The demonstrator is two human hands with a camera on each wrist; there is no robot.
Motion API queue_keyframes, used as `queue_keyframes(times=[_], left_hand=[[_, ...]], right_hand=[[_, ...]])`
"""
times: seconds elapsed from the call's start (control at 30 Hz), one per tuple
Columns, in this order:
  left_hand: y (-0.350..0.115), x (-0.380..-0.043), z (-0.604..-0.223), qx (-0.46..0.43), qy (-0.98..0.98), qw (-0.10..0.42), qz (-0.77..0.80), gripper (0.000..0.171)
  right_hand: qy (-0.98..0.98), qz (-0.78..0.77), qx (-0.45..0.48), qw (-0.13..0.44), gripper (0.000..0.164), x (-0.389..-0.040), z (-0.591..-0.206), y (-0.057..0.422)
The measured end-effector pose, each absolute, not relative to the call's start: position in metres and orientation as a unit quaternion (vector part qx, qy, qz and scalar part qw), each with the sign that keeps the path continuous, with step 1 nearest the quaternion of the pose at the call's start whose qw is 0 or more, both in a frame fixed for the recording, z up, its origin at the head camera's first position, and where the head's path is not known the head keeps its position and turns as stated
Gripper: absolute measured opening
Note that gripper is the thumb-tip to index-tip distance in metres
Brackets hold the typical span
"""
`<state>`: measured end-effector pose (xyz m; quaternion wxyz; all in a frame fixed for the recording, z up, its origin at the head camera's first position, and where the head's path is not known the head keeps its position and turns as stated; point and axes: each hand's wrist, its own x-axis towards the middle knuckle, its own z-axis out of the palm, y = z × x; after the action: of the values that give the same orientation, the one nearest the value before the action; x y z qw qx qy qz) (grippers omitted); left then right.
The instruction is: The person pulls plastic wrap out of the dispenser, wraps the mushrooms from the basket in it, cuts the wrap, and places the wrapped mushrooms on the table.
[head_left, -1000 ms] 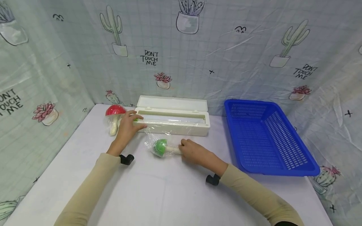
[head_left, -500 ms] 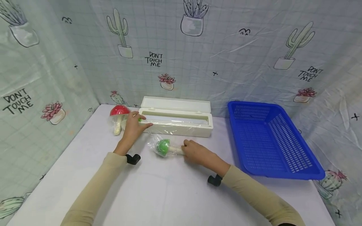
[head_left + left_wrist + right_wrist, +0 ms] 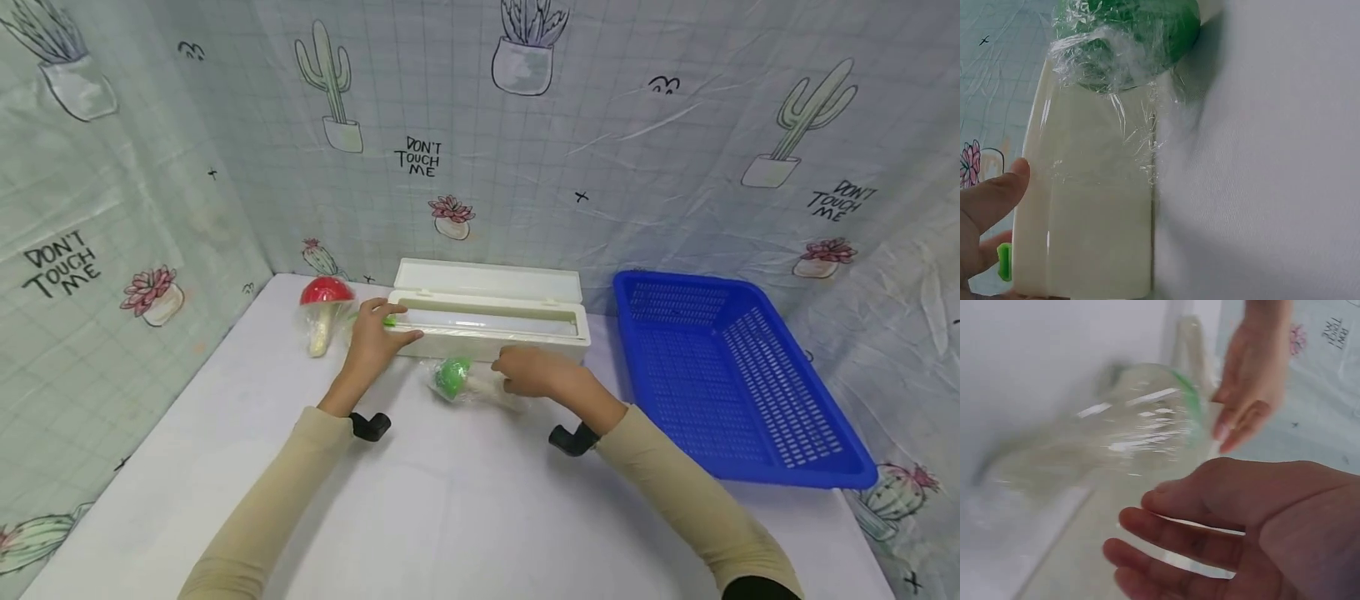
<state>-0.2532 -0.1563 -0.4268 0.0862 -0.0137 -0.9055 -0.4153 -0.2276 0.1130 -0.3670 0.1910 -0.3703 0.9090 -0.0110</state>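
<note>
A white cling film dispenser (image 3: 491, 343) lies along the back of the table, its lid raised and a film roll (image 3: 487, 322) inside. My left hand (image 3: 372, 340) holds its left end between thumb and fingers, next to a small bright green slider (image 3: 1004, 262). In front of the dispenser lies a green-capped toy mushroom (image 3: 452, 377) wrapped in crinkled film, its pale stem pointing right. My right hand (image 3: 551, 377) is just above that stem. In the right wrist view its fingers (image 3: 1179, 537) are slightly bent and spread, with nothing seen gripped; the wrapped mushroom is blurred beside them.
A red-capped toy mushroom (image 3: 327, 292) in clear wrap stands at the back left, beside my left hand. On the right is a large blue plastic basket (image 3: 637, 375). Patterned cloth (image 3: 600, 167) hangs behind the white table (image 3: 480, 517).
My right hand has come off the mushroom's stem and moved up toward the dispenser. The wrapped mushroom lies a little closer to the dispenser. My left hand stays at the dispenser's end.
</note>
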Motion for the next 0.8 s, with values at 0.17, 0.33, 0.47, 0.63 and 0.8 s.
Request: queue_keyframes(times=[0.17,0.33,0.47,0.63,0.8], left_hand=[[-0.159,-0.263,-0.44,-0.018,-0.891,0.073,-0.448,0.079],[-0.163,-0.267,-0.453,-0.011,-0.872,0.078,-0.483,0.078],[-0.169,-0.269,-0.457,-0.017,-0.864,0.07,-0.499,0.077],[-0.175,-0.271,-0.456,-0.016,-0.865,0.038,-0.5,0.092],[-0.18,-0.273,-0.455,-0.017,-0.862,0.027,-0.506,0.087]], right_hand=[[0.904,-0.048,-0.404,0.131,0.032,-0.246,-0.342,0.087],[0.882,-0.087,-0.448,0.118,0.03,-0.277,-0.337,0.052],[0.875,-0.11,-0.456,0.12,0.029,-0.299,-0.342,0.029],[0.871,-0.135,-0.455,0.129,0.025,-0.317,-0.351,0.007],[0.87,-0.148,-0.451,0.133,0.023,-0.325,-0.361,-0.014]])
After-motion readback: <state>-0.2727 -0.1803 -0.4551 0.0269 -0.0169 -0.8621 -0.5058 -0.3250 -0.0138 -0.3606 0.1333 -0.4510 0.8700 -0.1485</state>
